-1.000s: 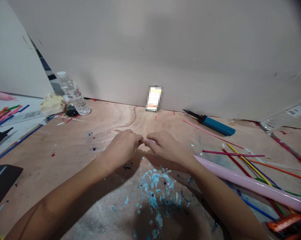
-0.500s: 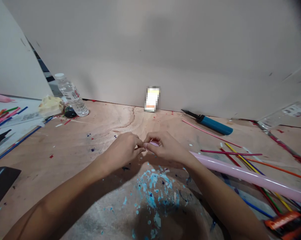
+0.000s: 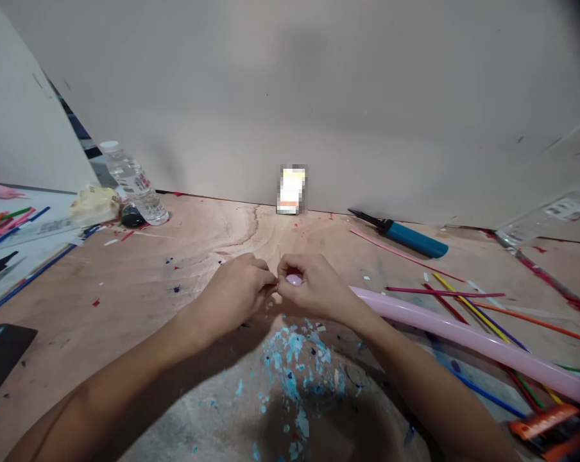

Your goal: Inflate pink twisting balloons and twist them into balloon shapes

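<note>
A long pink inflated modelling balloon (image 3: 444, 328) stretches from my hands off to the right edge, passing under my right wrist. My right hand (image 3: 314, 282) is closed round its near end, with a bit of pink showing inside the curl of thumb and forefinger. Pinched right beside it, the fingertips of my left hand (image 3: 244, 282) meet those of the right at the balloon's end. The small tip between the fingertips is mostly hidden.
A blue hand pump (image 3: 415, 239) lies near the wall, right of a phone-like blurred card (image 3: 292, 190). Several uninflated balloons (image 3: 463, 295) are scattered at right, by an orange tool (image 3: 545, 423). At left stand a water bottle (image 3: 138, 183) and a yellowish crumpled lump (image 3: 95, 205).
My left fingers have curled tighter at the balloon's end, and more pink shows inside my right hand. The balloon's long body has shifted slightly down at the right.
</note>
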A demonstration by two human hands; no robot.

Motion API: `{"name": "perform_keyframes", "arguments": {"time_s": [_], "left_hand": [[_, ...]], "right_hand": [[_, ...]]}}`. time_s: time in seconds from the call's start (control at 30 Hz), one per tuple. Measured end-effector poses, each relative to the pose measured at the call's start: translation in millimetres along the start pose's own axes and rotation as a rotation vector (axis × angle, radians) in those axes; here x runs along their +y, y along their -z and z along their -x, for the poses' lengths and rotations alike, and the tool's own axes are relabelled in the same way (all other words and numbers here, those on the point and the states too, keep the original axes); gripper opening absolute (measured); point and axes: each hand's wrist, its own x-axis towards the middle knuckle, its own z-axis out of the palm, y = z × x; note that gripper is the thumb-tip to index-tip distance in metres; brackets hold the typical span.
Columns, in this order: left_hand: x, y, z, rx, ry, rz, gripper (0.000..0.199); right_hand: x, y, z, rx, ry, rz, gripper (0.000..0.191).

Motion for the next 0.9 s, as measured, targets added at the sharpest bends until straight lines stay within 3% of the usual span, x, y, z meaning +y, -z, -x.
{"name": "perform_keyframes", "arguments": {"time_s": [0.47, 0.63, 0.9], "left_hand": [[9.2, 0.2, 8.4, 0.175, -0.383, -0.28, 0.018], [9.2, 1.7, 6.6, 0.235, -0.523, -0.293, 0.023], [3.5, 2.6, 8.2, 0.39, -0.657, -0.223, 0.015]], "right_hand": [[1.7, 8.6, 6.5, -0.156, -0.142, -0.24, 0.004], [13.4, 7.5, 5.1, -0.266, -0.132, -0.378, 0.006], [15.6, 11.4, 6.8, -0.311, -0.151, -0.531, 0.004]]}}
